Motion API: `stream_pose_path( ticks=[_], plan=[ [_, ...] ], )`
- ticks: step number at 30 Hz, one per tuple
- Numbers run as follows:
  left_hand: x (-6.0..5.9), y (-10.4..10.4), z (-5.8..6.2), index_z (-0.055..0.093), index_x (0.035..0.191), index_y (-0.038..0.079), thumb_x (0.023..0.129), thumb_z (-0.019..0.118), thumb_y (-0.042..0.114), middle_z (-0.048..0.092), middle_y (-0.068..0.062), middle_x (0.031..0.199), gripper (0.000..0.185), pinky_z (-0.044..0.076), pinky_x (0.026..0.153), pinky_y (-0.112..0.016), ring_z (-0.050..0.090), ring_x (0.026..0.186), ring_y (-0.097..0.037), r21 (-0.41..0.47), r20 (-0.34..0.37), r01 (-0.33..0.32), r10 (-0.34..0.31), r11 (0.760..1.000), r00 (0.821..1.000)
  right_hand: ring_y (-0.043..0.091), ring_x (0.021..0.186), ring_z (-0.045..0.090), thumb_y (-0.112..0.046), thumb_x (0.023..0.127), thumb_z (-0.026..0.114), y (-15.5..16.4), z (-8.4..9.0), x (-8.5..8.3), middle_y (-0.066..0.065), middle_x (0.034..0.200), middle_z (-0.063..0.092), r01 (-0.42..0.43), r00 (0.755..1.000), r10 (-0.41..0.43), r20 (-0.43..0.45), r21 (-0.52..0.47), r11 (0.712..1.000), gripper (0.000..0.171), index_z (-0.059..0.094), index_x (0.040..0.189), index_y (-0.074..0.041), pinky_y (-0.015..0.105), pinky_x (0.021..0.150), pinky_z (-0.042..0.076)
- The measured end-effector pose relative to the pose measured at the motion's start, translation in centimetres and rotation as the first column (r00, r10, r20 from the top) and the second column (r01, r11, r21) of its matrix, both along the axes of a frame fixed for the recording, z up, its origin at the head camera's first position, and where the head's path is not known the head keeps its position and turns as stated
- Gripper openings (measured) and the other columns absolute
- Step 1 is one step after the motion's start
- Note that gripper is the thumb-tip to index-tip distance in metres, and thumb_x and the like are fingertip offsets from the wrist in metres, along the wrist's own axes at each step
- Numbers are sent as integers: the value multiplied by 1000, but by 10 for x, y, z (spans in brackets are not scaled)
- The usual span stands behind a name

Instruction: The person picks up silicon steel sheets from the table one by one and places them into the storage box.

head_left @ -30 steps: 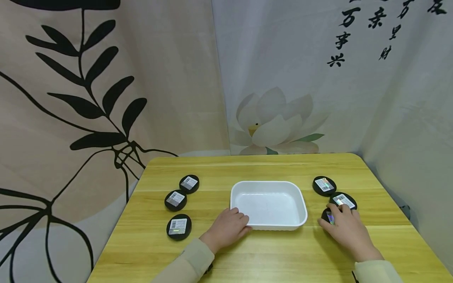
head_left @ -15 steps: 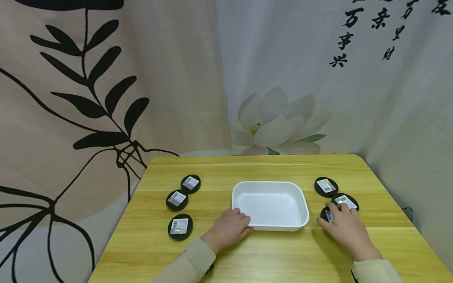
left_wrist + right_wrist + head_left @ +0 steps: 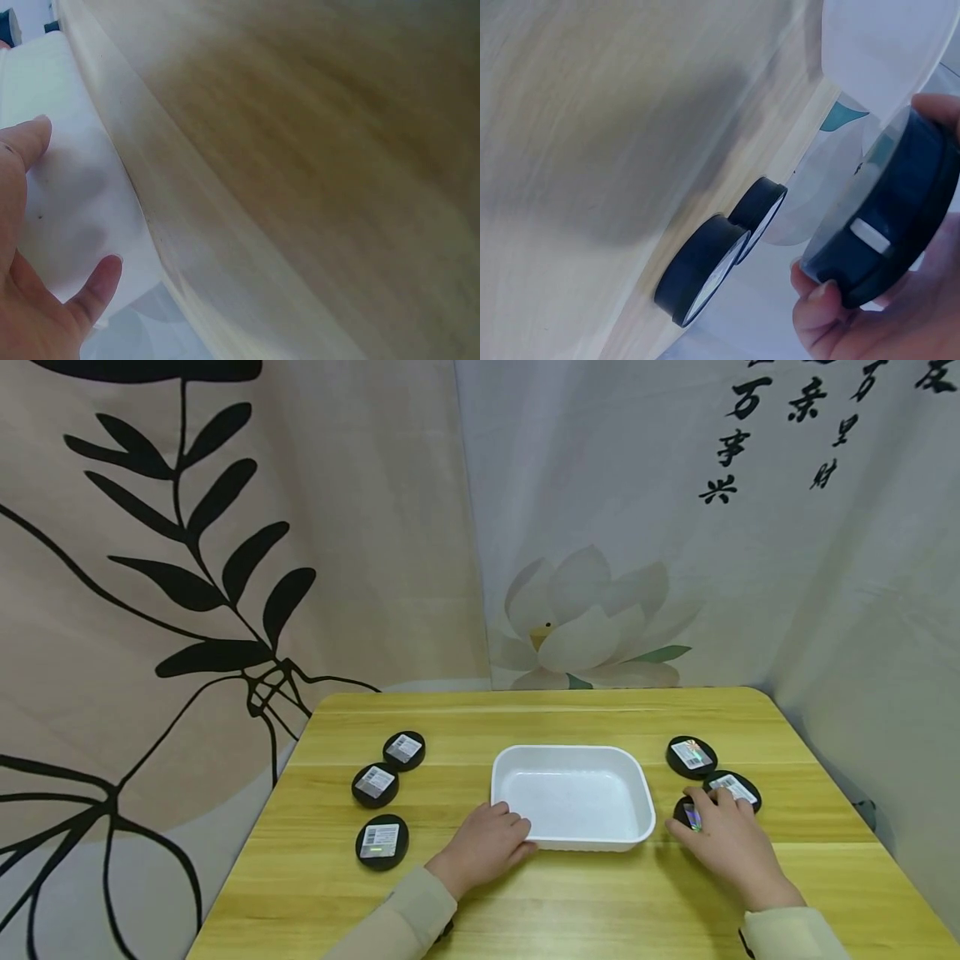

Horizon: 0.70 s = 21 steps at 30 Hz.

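Observation:
My right hand point(image 3: 723, 852) grips a flat black round container point(image 3: 687, 812) by its edge, right of the tray. In the right wrist view this container point(image 3: 889, 214) is tilted, held between thumb and fingers, with a small white mark on its side. My left hand point(image 3: 483, 852) holds the near left corner of a white rectangular tray point(image 3: 573, 843), fingers at the rim. The left wrist view shows two digits of that hand point(image 3: 30, 300) spread against the tray's outer wall point(image 3: 82, 195). No contents show in the tray.
Two more black containers point(image 3: 691, 757) point(image 3: 738, 787) lie at the right, overlapped partly by my right hand. At the left lie three others point(image 3: 403, 750) point(image 3: 375, 784) point(image 3: 382, 842) with barcode labels up. A printed curtain point(image 3: 375, 527) hangs behind the wooden table point(image 3: 585, 910).
My right hand has shifted slightly left with the black container. The left hand keeps its place on the tray, while the head view has swung a little left.

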<state>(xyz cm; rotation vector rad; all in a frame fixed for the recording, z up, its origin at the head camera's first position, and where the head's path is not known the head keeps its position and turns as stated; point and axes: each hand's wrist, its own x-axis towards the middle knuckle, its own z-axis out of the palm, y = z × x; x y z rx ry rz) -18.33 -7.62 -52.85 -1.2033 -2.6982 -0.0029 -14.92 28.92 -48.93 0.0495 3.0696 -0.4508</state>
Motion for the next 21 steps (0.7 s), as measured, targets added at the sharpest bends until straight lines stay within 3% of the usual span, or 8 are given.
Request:
stream_pose_path(
  ticks=[12, 21],
  plan=[
    [0, 0, -1, 56, 82, 24, 103, 51, 50, 66, 13, 81, 33, 38, 68, -24, 49, 76, -9, -13, 11, -10, 10, 1000, 1000, 61, 117, 39, -61, 93, 59, -4, 5, -2, 42, 136, 42, -23, 1000, 23, -21, -6, 1000, 80, 50, 142, 2, 74, 88, 41],
    [0, 0, 0, 57, 83, 24, 103, 52, 49, 67, 12, 83, 33, 40, 69, -25, 51, 77, -9, -14, 15, -11, 11, 1000, 1000, 62, 118, 38, -73, 92, 50, -5, 7, -4, 41, 138, 41, -26, 1000, 26, -1, -19, 999, 91, 47, 145, 1, 76, 88, 40]
  ],
)
